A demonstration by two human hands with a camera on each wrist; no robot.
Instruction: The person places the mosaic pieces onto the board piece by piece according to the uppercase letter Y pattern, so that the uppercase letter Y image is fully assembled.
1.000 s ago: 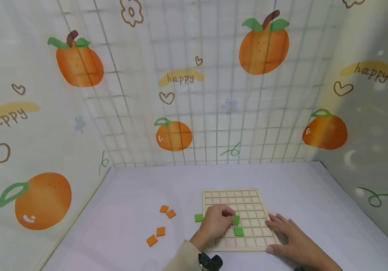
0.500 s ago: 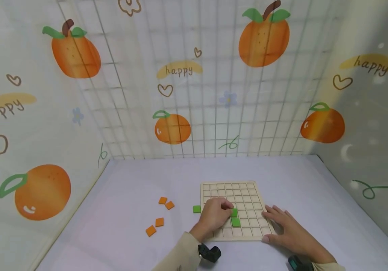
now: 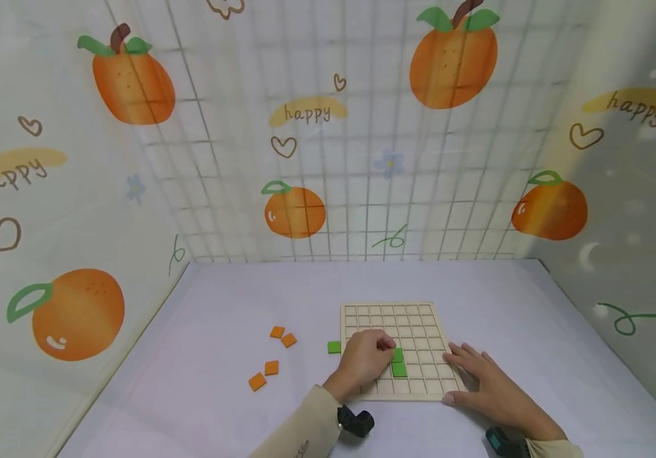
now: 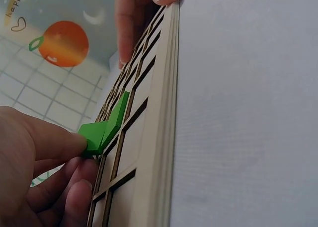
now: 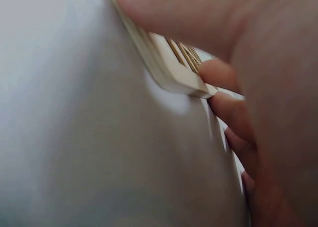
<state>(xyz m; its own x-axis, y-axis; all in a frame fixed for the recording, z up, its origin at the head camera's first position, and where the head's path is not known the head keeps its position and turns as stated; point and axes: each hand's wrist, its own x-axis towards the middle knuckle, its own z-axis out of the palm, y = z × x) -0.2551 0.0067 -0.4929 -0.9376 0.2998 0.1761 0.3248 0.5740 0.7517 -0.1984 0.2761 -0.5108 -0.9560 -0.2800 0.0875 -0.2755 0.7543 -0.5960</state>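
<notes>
My left hand (image 3: 365, 357) reaches over the wooden grid board (image 3: 419, 331) and pinches a green square tile (image 4: 92, 138) between thumb and fingers. In the left wrist view this tile stands tilted against a second green tile (image 4: 116, 118), which lies on the grid. From the head view, the second tile (image 3: 399, 369) appears just nearer to me than the pinched one. My right hand (image 3: 491, 388) rests at the board's right side, fingers extended along the edge and thumb by the near corner. The right wrist view shows its fingertips (image 5: 216, 74) right at the board's corner.
Left of the board lie several orange square tiles (image 3: 271, 367) on the white table (image 3: 219, 305). Another green tile (image 3: 334, 347) sits against the board's left edge. Printed curtains (image 3: 362, 191) with a wire grid behind enclose the table at the back and sides.
The head view has tilted slightly, so the scene sits higher in it. The pinched green tile now appears closer to the other tile. My right hand keeps its place at the board's edge.
</notes>
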